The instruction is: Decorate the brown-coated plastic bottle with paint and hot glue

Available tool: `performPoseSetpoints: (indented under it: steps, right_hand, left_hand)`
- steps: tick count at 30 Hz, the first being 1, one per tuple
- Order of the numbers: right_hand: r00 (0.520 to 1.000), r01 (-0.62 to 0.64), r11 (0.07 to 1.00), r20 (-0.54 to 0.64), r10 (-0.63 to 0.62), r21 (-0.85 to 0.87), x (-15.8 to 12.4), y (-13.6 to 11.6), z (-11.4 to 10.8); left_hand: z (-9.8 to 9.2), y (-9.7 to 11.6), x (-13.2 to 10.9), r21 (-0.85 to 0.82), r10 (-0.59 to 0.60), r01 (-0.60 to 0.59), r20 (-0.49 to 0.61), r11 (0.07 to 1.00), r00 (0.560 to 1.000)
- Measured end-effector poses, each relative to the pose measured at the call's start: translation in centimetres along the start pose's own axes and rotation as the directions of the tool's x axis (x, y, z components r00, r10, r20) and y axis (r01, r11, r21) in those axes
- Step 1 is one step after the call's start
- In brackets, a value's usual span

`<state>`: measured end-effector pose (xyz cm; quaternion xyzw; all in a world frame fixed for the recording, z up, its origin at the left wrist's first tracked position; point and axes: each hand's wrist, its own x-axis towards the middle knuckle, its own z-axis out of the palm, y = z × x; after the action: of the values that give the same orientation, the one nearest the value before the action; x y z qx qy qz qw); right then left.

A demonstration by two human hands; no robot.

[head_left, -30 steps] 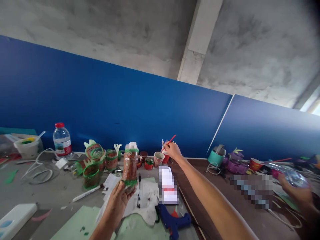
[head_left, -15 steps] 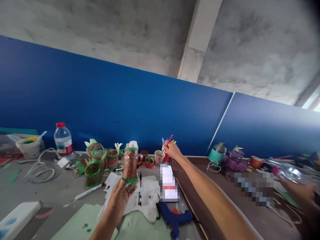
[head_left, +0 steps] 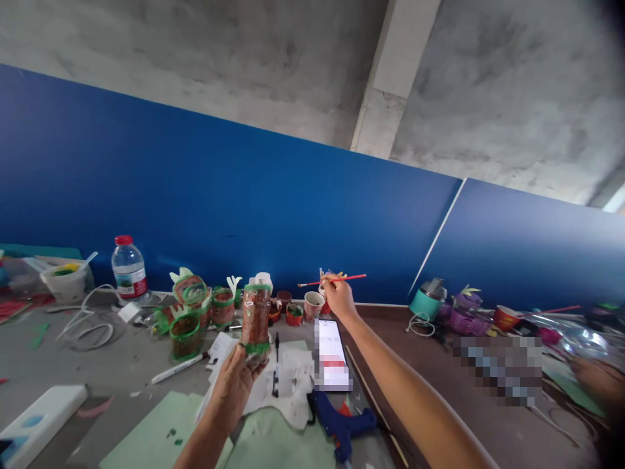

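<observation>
My left hand (head_left: 233,385) is wrapped round the base of a plastic bottle (head_left: 256,314) painted reddish brown with green bands, held upright above the paper. My right hand (head_left: 338,296) reaches far forward and pinches a red-handled paintbrush (head_left: 332,280), which lies level above the small paint cups (head_left: 312,305) at the foot of the blue wall. The brush tip points left. A phone (head_left: 332,355) lies on the table just under my right forearm.
A blue glue gun (head_left: 342,426) lies near the front edge. Painted cut bottles (head_left: 188,326), a water bottle (head_left: 129,268), a white bowl (head_left: 63,280), a marker (head_left: 178,368) and cables sit to the left. Another person's hand (head_left: 593,381) works among purple crafts at right.
My right hand has lifted the paintbrush out of the cup and turned it from slanted upright to level. The left hand and bottle have kept their place.
</observation>
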<state>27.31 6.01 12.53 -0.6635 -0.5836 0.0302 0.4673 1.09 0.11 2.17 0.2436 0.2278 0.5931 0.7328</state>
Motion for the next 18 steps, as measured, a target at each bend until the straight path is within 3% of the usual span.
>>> performPoseSetpoints:
  steps: [8,18]
  right_hand:
    - [0.998,-0.019,0.997,0.061,0.015,0.071,-1.1,-0.2,1.6]
    - [0.979,-0.027,1.000,0.201,0.028,-0.011,-1.4,-1.4,5.2]
  left_hand:
    - [0.0,0.2,0.1,0.000,-0.002,0.002,0.000,1.000,1.000]
    - [0.3,0.5,0.0,0.002,-0.010,0.011,-0.007,1.000,1.000]
